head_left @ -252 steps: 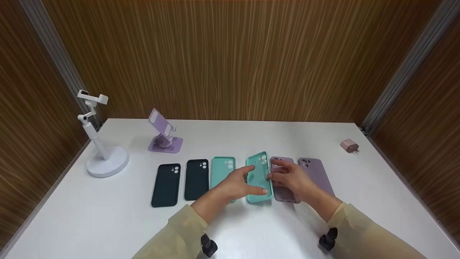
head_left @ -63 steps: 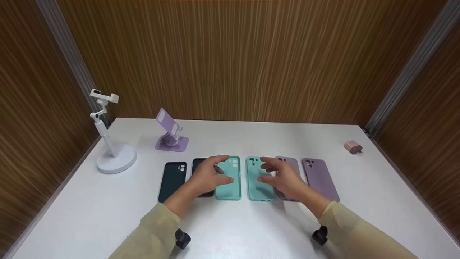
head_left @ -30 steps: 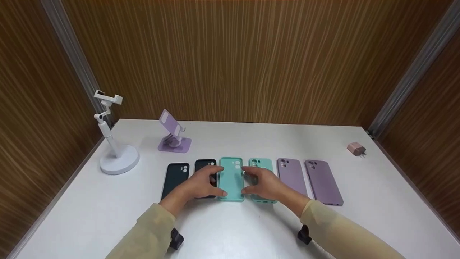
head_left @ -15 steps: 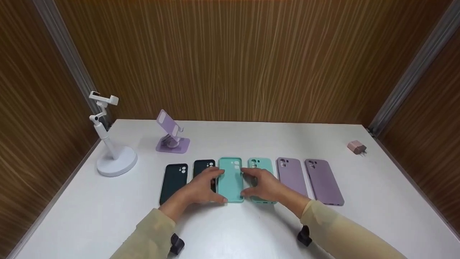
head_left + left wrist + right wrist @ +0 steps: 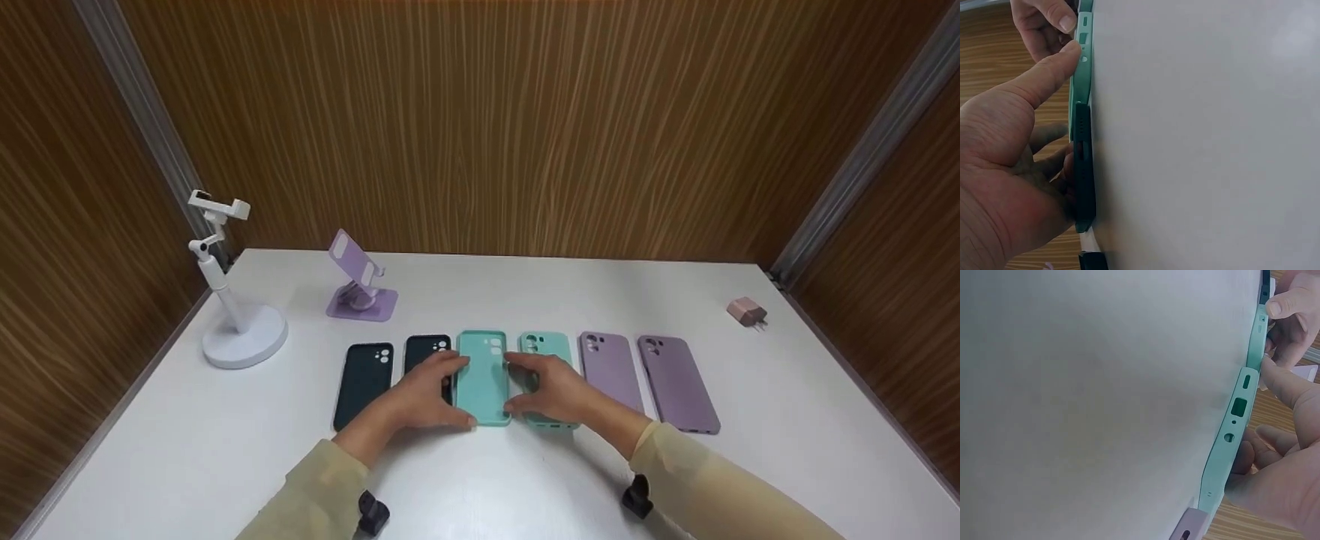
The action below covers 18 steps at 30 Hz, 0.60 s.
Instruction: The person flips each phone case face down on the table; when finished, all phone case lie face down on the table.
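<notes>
In the head view a teal phone case point(image 5: 481, 379) lies flat, hollow side up, between the hands. My left hand point(image 5: 420, 394) is at its left side, thumb at the bottom corner and a fingertip at the left edge, over a dark phone case point(image 5: 425, 344). My right hand point(image 5: 553, 386) touches the right edge with thumb and index fingertip, reaching over a second teal phone case point(image 5: 547, 343) that lies back up. In the left wrist view the left thumb point(image 5: 1050, 73) rests against the teal case's end. The left hand's other fingers are partly hidden.
Another dark case point(image 5: 364, 386) lies at the row's left end; two purple cases point(image 5: 609, 367) lie at its right. Behind stand a purple phone stand point(image 5: 358, 281) and a white stand point(image 5: 244, 336). A pink charger plug point(image 5: 747, 311) sits at the right on the white table point(image 5: 480, 487).
The right teal case, earlier tilted hollow side up between the hands, now lies back up. Both hands have moved left to the other teal case. The left thumb slid to its bottom corner.
</notes>
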Available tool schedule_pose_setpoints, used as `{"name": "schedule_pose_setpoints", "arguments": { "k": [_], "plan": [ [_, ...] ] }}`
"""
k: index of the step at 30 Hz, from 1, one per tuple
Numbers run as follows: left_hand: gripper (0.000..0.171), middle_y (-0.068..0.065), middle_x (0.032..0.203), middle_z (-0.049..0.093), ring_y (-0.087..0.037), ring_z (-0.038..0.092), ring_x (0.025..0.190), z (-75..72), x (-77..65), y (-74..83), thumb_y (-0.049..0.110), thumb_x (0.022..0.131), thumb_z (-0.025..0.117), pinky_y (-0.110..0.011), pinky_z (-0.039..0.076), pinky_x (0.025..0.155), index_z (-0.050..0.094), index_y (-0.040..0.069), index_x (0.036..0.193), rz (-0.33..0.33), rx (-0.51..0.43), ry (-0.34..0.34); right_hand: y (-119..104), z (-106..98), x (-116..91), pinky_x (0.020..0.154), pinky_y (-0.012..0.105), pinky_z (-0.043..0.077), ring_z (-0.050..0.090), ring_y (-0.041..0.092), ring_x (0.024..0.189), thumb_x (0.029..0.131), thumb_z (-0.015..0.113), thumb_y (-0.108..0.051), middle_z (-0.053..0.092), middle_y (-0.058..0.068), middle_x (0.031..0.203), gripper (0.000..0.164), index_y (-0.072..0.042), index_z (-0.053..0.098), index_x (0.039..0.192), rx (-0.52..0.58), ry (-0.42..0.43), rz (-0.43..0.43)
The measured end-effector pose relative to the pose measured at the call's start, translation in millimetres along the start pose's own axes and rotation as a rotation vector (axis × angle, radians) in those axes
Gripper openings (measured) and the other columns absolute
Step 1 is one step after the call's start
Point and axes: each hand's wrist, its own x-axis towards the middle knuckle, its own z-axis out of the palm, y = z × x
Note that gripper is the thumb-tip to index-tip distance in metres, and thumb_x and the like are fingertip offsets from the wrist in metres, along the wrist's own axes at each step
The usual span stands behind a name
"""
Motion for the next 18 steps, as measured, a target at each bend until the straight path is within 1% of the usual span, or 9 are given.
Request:
{"name": "schedule_pose_setpoints", "arguments": {
  "k": [4, 11, 16, 18],
  "plan": [
    [0.098, -0.018, 0.168, 0.034, -0.042, 0.035, 0.152, 0.2, -0.2, -0.5, 0.032, 0.079, 0.095, -0.059, 0.033, 0.121, 0.047, 0.004, 0.159, 0.007, -0.01, -0.003, -3.2, -1.4, -0.6, 0.114, 0.052, 0.045, 0.055, 0.034, 0.14, 0.087, 0.091, -0.022, 0.061, 0.014, 0.15, 0.077, -0.008, 0.055, 0.155, 0.001, -0.007, 0.034],
    [0.099, -0.017, 0.169, 0.033, -0.041, 0.034, 0.152, -0.3, 0.9, -2.6, 0.032, 0.08, 0.094, -0.056, 0.033, 0.122, 0.045, -0.001, 0.159, 0.014, -0.006, -0.014, -12.8, -5.3, -2.2, 0.112, 0.053, 0.047, 0.061, 0.033, 0.132, 0.09, 0.088, -0.023, 0.067, 0.014, 0.14, 0.077, -0.01, 0.053, 0.156, 0.075, -0.028, 0.061],
    [0.098, -0.019, 0.168, 0.034, -0.041, 0.035, 0.152, -1.9, 1.1, -2.3, 0.032, 0.08, 0.093, -0.056, 0.033, 0.122, 0.045, -0.003, 0.158, 0.028, -0.011, -0.023, -15.7, -6.7, -5.9, 0.113, 0.057, 0.045, 0.058, 0.037, 0.136, 0.094, 0.084, -0.021, 0.062, 0.016, 0.148, 0.073, -0.009, 0.051, 0.158, 0.172, -0.013, 0.049],
    [0.098, -0.019, 0.168, 0.034, -0.041, 0.034, 0.152, -2.7, 1.4, -2.2, 0.033, 0.08, 0.093, -0.056, 0.032, 0.122, 0.045, -0.004, 0.158, 0.029, -0.017, -0.03, -16.2, -7.0, -7.6, 0.113, 0.057, 0.045, 0.057, 0.039, 0.138, 0.096, 0.082, -0.02, 0.059, 0.018, 0.151, 0.072, -0.007, 0.049, 0.159, 0.228, -0.005, 0.04]
  ]
}}
